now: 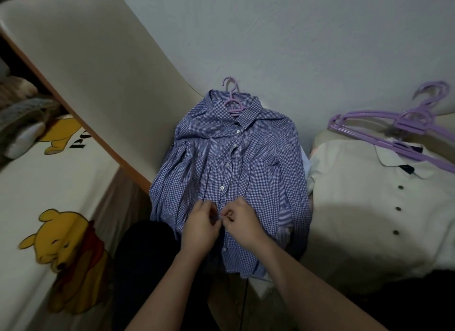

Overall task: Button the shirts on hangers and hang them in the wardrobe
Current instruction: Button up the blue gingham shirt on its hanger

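One blue gingham shirt (pixel 258 158) lies front-up in the middle of the view, collar towards 12 o'clock. It is threaded on one purple hanger (pixel 234 104), whose hook pokes out past the collar against the pale wall (pixel 295 35). Five white buttons (pixel 222 187) show along its placket: four above the hands and one below them, towards 6 o'clock.

Both hands meet on that placket in the lower part of the shirt. The left hand (pixel 200 223) has its fingers curled and pinches the fabric edge from the 9 o'clock side. The right hand (pixel 242 222) pinches the opposite edge from the 3 o'clock side. The fingertips of the two hands almost touch. Whether a button sits between them is too small to tell.

At 3 o'clock from the gingham shirt lies one white shirt (pixel 357 207), with three dark buttons in a line down its front. Spare purple hangers (pixel 394 136) rest across its collar at 2 o'clock; at least two hooks show, but the exact count is unclear.

At 9 o'clock is a bed sheet (pixel 37 183) printed with two yellow bears (pixel 69 244). One cream panel (pixel 98 72) with an orange edge leans between the bed and the gingham shirt.
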